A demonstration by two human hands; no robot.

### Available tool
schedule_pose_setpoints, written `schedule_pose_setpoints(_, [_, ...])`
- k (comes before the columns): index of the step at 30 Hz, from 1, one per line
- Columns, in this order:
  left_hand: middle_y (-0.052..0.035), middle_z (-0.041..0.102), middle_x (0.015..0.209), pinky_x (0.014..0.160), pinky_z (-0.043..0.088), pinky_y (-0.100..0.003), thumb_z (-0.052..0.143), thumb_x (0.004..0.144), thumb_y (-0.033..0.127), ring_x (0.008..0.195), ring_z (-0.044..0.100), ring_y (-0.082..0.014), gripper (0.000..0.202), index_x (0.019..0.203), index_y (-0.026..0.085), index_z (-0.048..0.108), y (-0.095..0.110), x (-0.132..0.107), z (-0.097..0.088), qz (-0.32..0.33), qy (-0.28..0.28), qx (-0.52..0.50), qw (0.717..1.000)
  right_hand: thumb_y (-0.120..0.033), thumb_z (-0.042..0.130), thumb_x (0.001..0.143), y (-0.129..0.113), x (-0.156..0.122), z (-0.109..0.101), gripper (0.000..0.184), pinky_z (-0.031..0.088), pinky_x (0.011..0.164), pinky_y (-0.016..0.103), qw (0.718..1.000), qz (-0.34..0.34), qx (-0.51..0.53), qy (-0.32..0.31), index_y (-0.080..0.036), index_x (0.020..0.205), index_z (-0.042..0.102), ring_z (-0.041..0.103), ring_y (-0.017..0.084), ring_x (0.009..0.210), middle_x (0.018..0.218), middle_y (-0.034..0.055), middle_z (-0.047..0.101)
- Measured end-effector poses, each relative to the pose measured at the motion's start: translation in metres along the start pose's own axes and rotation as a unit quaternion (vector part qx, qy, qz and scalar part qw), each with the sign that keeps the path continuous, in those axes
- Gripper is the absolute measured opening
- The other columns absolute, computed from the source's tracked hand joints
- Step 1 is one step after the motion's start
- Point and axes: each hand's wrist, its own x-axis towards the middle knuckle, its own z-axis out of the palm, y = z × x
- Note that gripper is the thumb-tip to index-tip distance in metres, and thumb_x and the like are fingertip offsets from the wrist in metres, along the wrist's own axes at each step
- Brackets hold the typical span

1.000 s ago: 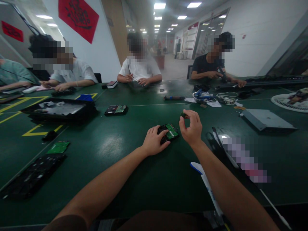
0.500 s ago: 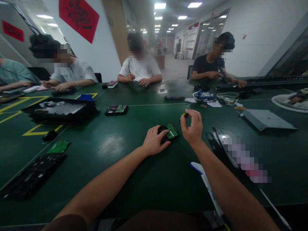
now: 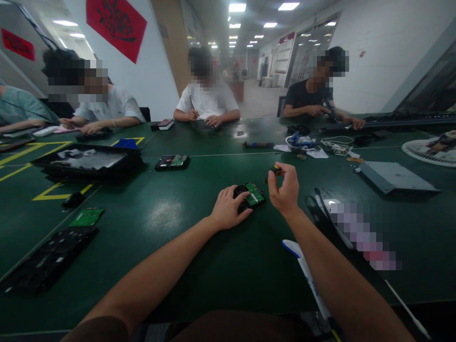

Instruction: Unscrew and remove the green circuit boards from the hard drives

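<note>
Left hand (image 3: pixel 228 209) is covering the near-left part of the hard drive (image 3: pixel 254 194) — whether it is gripping or just resting is not showing. Fingers (image 3: pixel 282 179) of the right hand (image 3: pixel 285 192) are wrapping the screwdriver (image 3: pixel 274 169), hiding most of its handle; the tip is too small to tell if it is touching the board. Right forearm (image 3: pixel 338 285) is hiding part of a white-and-blue object (image 3: pixel 295 249) on the counter (image 3: pixel 178 213). Pixelated patch (image 3: pixel 359 235) is masking whatever is lying there. Black tray (image 3: pixel 46 261) is getting cut by the left edge — fan grille (image 3: pixel 427 152) by the right.

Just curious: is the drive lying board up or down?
Board up: the drive lies flat, green circuit board showing, left hand resting on it.
</note>
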Motion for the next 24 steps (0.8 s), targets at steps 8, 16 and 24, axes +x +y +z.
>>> schedule_pose_setpoints(8, [-0.0153,0.041,0.152,0.113,0.035,-0.060,0.061,0.090,0.060,0.140,0.040,-0.0391,0.063,0.145,0.029,0.054,-0.0003,0.0004,0.0005,0.005,0.001,0.005,1.000,-0.028,0.059,0.097,-0.0003,-0.0006,0.0014,0.037,0.060,0.085,0.045,1.000,-0.002,0.001,-0.018,-0.023,0.134,0.054,0.066,0.025,0.100,0.118,0.0115,0.065])
schedule_pose_setpoints(16, [-0.0157,0.041,0.152,0.113,0.036,-0.059,0.061,0.090,0.061,0.139,0.041,-0.0390,0.064,0.145,0.029,0.054,0.0002,0.0005,0.0001,0.006,0.001,0.009,1.000,-0.025,0.056,0.098,-0.0033,-0.0002,0.0010,0.041,0.061,0.086,0.046,1.000,0.001,0.007,-0.029,-0.025,0.138,0.051,0.065,0.025,0.104,0.122,0.0123,0.061])
schedule_pose_setpoints(24, [-0.0152,0.042,0.151,0.112,0.036,-0.060,0.062,0.090,0.060,0.139,0.041,-0.0393,0.063,0.144,0.030,0.055,-0.0002,0.0009,0.0019,0.002,0.004,0.007,1.000,-0.031,0.064,0.094,0.0001,-0.0012,0.0008,0.044,0.062,0.081,0.044,0.999,0.018,0.006,-0.041,-0.025,0.136,0.051,0.065,0.024,0.093,0.118,0.0108,0.061])
